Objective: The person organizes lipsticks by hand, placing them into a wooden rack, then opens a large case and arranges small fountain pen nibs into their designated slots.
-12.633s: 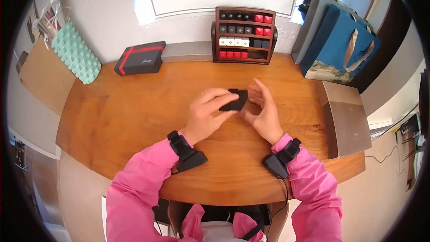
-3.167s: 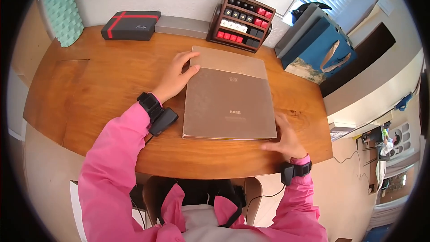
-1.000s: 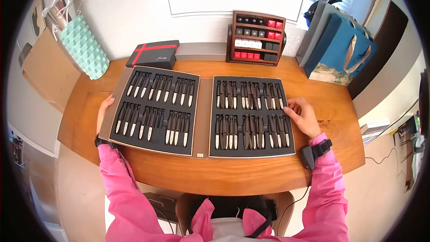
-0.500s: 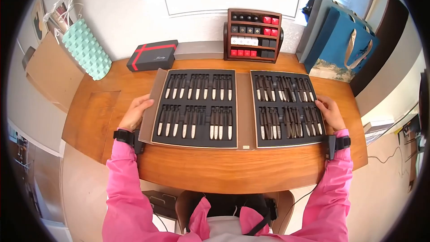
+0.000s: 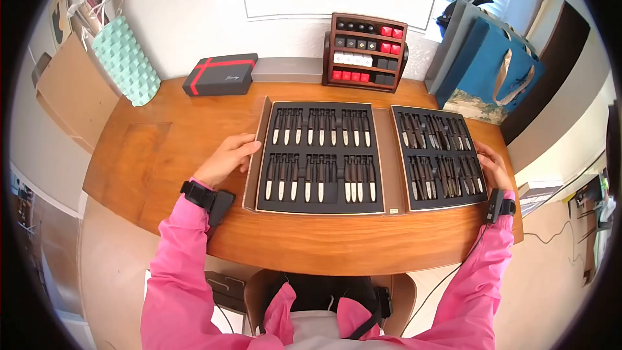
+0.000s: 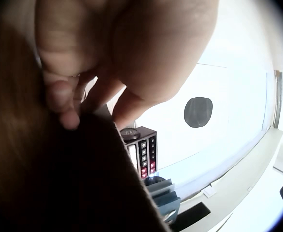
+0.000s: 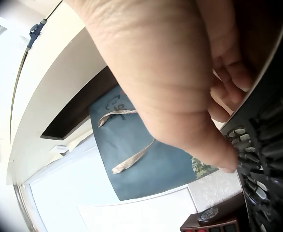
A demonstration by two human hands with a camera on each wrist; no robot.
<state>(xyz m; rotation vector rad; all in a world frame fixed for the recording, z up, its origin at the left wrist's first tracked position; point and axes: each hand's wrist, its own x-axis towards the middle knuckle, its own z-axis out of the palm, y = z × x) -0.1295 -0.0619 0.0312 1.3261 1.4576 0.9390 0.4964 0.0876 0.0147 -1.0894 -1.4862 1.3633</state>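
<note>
A brown case (image 5: 386,155) lies unfolded on the wooden table, with two black trays inside, the left tray (image 5: 324,149) and the right tray (image 5: 442,150). Both trays hold rows of dark, slim pieces with pale tips. At the case's left edge my left hand (image 5: 227,159) grips the cover, thumb near the top edge; the left wrist view shows this hand (image 6: 127,48) with its fingers at the dark edge. My right hand (image 5: 494,167) holds the right tray's outer edge. In the right wrist view that hand's (image 7: 175,82) thumb touches the rim and its other fingers bend beside it.
Behind the case stand a black box with red ribbon (image 5: 220,76), a long grey box (image 5: 286,70) and a small wooden rack (image 5: 366,52) of red, black and white pieces. A blue gift bag (image 5: 489,65) is at the back right, a mint-green textured holder (image 5: 126,61) at the back left.
The brown case was closed a few seconds ago and is now unfolded. Since half a second ago it has slid right, both hands moving with it. The small black item held earliest is no longer in the hands.
</note>
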